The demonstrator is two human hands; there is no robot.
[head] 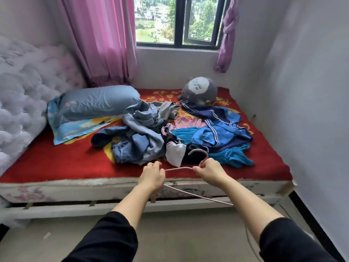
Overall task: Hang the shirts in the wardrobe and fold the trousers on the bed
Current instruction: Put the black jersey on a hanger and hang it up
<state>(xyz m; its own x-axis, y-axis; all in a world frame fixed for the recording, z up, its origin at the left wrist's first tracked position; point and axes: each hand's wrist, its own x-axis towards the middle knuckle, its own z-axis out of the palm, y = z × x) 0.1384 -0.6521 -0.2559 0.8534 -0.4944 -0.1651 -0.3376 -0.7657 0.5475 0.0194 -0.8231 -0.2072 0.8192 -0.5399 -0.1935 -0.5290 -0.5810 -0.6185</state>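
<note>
A pile of clothes lies on the red bed [56, 163]: grey-blue jeans and denim [139, 140] on its left side, blue striped tops [219, 129] on its right, a pink garment [188, 122] and a white-and-black piece [175, 152] between them. In front of the pile I hold a thin pink wire hanger [196, 195] over the bed's near edge. My left hand [152, 176] grips one end of its upper bar. My right hand [210, 170] grips it just below the hook [200, 154]. No wardrobe is in view.
A blue pillow [98, 103] lies at the bed's head by the tufted white headboard [24, 91]. A grey plush toy [200, 91] sits at the back near the window. A white wall [302, 110] borders the bed's right side. Bare floor [179, 233] lies below my arms.
</note>
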